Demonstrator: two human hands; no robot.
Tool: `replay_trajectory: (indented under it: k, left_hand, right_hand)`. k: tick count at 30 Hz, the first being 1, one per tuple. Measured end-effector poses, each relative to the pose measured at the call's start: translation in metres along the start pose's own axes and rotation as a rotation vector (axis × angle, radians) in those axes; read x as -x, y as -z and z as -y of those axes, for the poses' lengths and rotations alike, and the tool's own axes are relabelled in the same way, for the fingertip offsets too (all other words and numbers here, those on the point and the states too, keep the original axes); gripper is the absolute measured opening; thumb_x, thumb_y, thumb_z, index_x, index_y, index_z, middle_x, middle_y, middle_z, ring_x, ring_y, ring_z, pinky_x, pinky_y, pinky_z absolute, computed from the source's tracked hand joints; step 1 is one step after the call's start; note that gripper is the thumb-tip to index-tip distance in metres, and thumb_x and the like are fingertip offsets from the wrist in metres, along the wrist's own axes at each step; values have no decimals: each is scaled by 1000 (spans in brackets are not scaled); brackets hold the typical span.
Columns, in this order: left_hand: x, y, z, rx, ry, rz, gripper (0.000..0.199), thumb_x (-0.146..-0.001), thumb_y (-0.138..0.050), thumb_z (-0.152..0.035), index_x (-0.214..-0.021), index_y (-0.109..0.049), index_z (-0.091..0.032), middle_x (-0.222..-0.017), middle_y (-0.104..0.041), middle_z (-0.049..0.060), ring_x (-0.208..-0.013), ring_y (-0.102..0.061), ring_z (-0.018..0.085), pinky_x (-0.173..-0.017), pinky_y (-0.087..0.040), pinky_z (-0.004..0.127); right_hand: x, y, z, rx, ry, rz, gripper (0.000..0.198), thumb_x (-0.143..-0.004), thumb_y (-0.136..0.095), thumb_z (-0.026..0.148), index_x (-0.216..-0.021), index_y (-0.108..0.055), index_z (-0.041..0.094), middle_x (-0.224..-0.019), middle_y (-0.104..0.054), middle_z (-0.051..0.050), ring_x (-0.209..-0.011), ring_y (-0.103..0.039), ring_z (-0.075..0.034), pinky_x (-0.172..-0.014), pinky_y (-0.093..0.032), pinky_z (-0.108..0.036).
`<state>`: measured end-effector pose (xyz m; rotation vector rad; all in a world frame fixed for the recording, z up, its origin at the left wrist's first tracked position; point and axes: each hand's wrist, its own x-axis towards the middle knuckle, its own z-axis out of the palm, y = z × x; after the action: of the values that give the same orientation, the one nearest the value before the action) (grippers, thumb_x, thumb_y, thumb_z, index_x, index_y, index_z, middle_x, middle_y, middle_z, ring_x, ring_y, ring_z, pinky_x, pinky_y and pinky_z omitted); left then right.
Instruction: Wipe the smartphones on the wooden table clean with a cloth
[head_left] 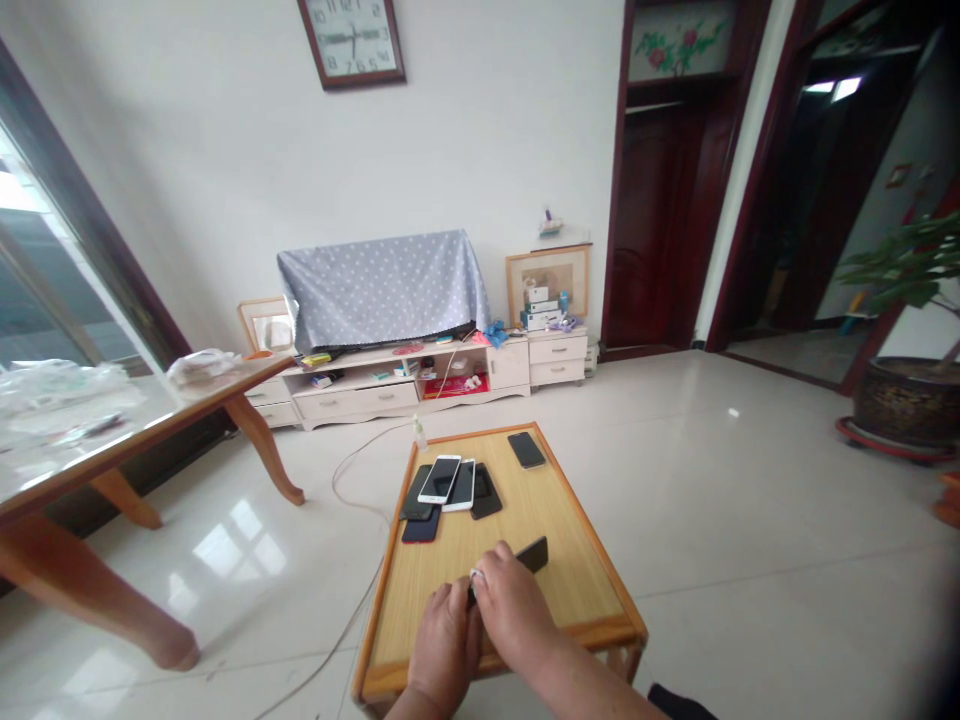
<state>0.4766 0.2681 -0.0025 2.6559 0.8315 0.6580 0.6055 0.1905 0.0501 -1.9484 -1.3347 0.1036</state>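
Observation:
Over the near part of a small wooden table (570, 570), my left hand (444, 640) is closed around the near end of a dark smartphone (534, 553). My right hand (516, 603) is closed over the phone's middle, and the far end sticks out past it. A bit of something white (477, 574), perhaps a wipe, shows at the right fingers. Beyond the hands lies an overlapping group of phones: a white-framed phone (439, 479) on top, another white one (460, 486), a black one (487, 491) and a dark blue one (421, 525). One black phone (526, 450) lies apart at the far right.
A small clear bottle (420, 433) stands at the table's far left corner. To the left is a larger table (247, 376) with plastic bags. A cable (352, 610) runs along the floor. Ahead stands a white TV cabinet (352, 402); a potted plant (904, 405) is far right.

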Motion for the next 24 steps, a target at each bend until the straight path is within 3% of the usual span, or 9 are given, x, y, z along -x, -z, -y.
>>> replay_trajectory:
  k: [4,8,11,15,19,24]
  left_hand:
    - [0,1,-2,5,19,-1,17,-94,-43,-32,-103,-55,-23,-93,-65,7,-89,-62,22,-79,-48,33]
    - [0,-2,-2,-6,52,-22,22,-96,-42,-36,-110,-53,-22,-92,-64,7,-86,-62,21,-77,-49,32]
    - [-1,-4,-1,-10,38,-33,23,-96,-43,-37,-110,-53,-22,-90,-64,6,-85,-63,21,-77,-49,32]
    - [-1,-5,0,-13,31,-42,23,-95,-44,-38,-110,-53,-22,-89,-65,5,-85,-63,20,-77,-49,31]
    - [-1,-5,1,0,35,-33,24,-96,-43,-37,-111,-52,-22,-90,-64,6,-86,-63,21,-78,-50,32]
    - [-1,-4,0,23,59,-6,24,-97,-41,-39,-111,-50,-22,-93,-64,7,-89,-63,22,-80,-50,35]
  right_hand:
    - [-5,5,-5,-36,-39,-6,17,-93,-47,19,-82,-58,21,-92,-58,-4,-79,-58,-16,-70,-37,-26]
    - [-24,27,-45,-131,-152,-93,16,-89,-50,21,-74,-58,20,-87,-58,-5,-78,-55,-17,-73,-36,-27]
    - [-33,35,-73,-381,-294,-167,15,-79,-60,25,-65,-58,20,-79,-59,-3,-77,-53,-17,-72,-36,-27]
    - [-35,30,-92,-571,-417,-163,22,-76,-63,37,-63,-58,20,-66,-60,-1,-66,-54,-16,-63,-36,-26]
    - [-34,22,-101,-751,-507,-118,34,-79,-58,52,-71,-61,18,-65,-63,-2,-57,-52,-13,-54,-35,-25]
    - [-29,12,-118,-820,-572,-92,31,-79,-56,49,-73,-59,18,-63,-60,-3,-52,-50,-12,-47,-30,-23]
